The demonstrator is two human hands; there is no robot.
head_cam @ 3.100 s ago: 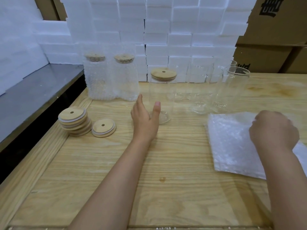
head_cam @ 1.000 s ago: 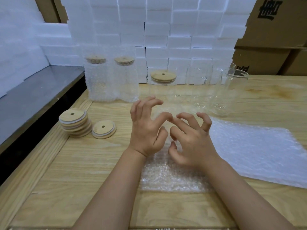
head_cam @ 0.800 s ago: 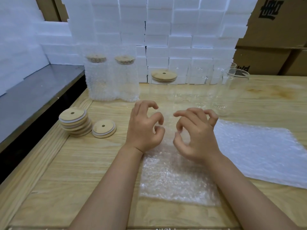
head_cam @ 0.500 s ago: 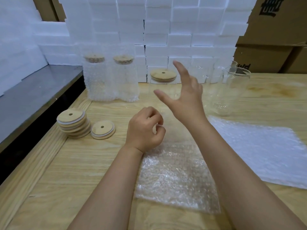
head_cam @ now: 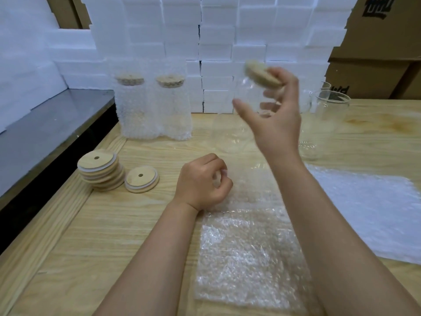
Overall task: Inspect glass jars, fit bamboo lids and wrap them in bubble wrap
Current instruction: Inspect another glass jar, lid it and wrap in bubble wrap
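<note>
— Where is the jar just now?

— In my right hand, held up off the table and tilted, with its bamboo lid at the top. My fingers are curled round the glass just under the lid, and my thumb sits on the near side. It's all rather blurred.

— And your other hand?

— My left hand rests low, at the far left corner of the bubble-wrap sheet, which lies flat in front of me. Its fingers are curled in tight against the thumb. I can't tell whether they've got hold of the sheet's edge or nothing at all.

— What else is on the table?

— Two wrapped jars stand upright side by side at the back left, with their lids on. Near the left edge is a stack of lids, and a single lid lies just beside it. The open jars stand at the back right, and a pile of bubble wrap lies on my right.
</note>
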